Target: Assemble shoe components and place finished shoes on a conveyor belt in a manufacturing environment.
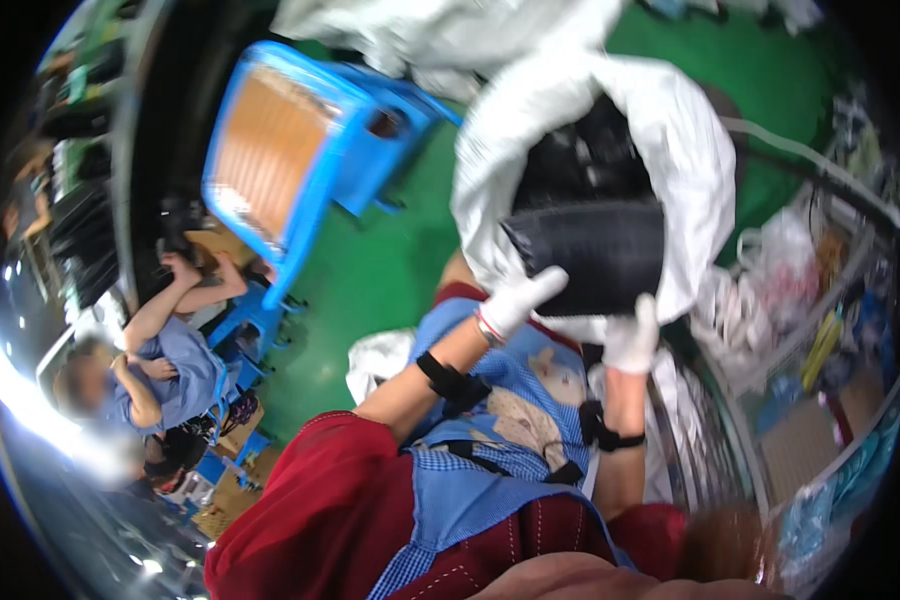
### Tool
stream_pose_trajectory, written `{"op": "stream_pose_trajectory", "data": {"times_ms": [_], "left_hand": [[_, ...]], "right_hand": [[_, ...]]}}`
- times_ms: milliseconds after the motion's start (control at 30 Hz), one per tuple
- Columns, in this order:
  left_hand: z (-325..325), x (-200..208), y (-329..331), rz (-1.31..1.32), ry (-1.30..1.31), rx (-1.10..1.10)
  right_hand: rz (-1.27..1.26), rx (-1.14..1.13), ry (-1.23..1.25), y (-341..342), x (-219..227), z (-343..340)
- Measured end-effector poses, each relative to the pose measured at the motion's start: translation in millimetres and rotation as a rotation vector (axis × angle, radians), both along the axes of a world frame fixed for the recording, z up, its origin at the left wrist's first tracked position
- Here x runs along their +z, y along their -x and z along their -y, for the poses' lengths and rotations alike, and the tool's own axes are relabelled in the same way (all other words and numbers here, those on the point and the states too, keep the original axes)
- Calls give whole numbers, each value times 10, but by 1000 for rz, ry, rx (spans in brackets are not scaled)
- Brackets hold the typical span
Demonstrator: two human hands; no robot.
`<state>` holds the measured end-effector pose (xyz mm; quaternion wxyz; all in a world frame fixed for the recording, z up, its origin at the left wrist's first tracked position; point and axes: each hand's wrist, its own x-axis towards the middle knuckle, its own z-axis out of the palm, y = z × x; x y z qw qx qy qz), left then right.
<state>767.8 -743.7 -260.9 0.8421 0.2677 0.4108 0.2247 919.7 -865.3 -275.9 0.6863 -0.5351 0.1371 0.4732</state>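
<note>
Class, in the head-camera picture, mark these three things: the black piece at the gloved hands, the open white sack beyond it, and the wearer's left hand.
Black piece [598, 255]: head view, middle of its broad face.
White sack [700, 170]: head view, right side of its rim.
Left hand [520, 303]: head view, its gloved middle.

Free way in: the white sack [705, 190] is gaping upward, its far half leaving room over the dark contents [575, 165]. Near half: a black sheet [595, 250] is lying across and blocking entry; the left hand [522, 300] and right hand [632, 338] are holding it, crowding the near rim. Leftward: green floor [400, 260] is offering a passage between sack and blue stool [320, 150]. Rightward: a pale bar [808, 152] and piled plastic bags [780, 260] are narrowing the way past.
</note>
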Motion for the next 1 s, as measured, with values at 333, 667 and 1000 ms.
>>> {"op": "stream_pose_trajectory", "data": {"times_ms": [333,667,1000], "left_hand": [[-473,2236,786,116,-423,-99],[769,2734,1929,14,-540,235],[930,2861,3203,438,-504,528]], "right_hand": [[530,303,-620,183,1992,-640],[849,720,-677,793,2970,-247],[1256,759,-827,2250,3723,-512]]}}
